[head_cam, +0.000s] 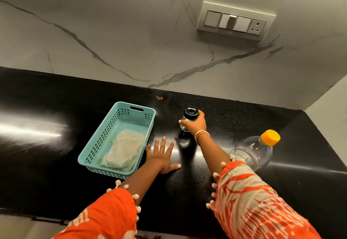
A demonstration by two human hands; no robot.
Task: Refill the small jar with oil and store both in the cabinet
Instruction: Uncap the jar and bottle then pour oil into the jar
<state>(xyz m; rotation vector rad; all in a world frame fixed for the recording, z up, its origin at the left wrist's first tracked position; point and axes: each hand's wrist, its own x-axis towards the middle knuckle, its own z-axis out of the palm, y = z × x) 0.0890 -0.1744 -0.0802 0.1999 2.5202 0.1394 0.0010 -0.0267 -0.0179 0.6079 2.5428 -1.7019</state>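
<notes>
A small glass jar point(190, 115) with a black lid stands on the black countertop point(56, 107), near the back wall. My right hand point(196, 124) grips it around the lid and shoulder. A clear plastic oil bottle point(253, 152) with a yellow cap stands to the right of my right forearm; it looks nearly empty. My left hand point(162, 156) lies flat on the counter with fingers spread, holding nothing, just right of a teal basket.
The teal plastic basket point(131, 107) holds a folded whitish cloth point(124, 150). A switch and socket plate point(234, 21) sits on the marble wall above. The counter meets a side wall at the right. A small orange speck point(160, 97) lies by the back wall.
</notes>
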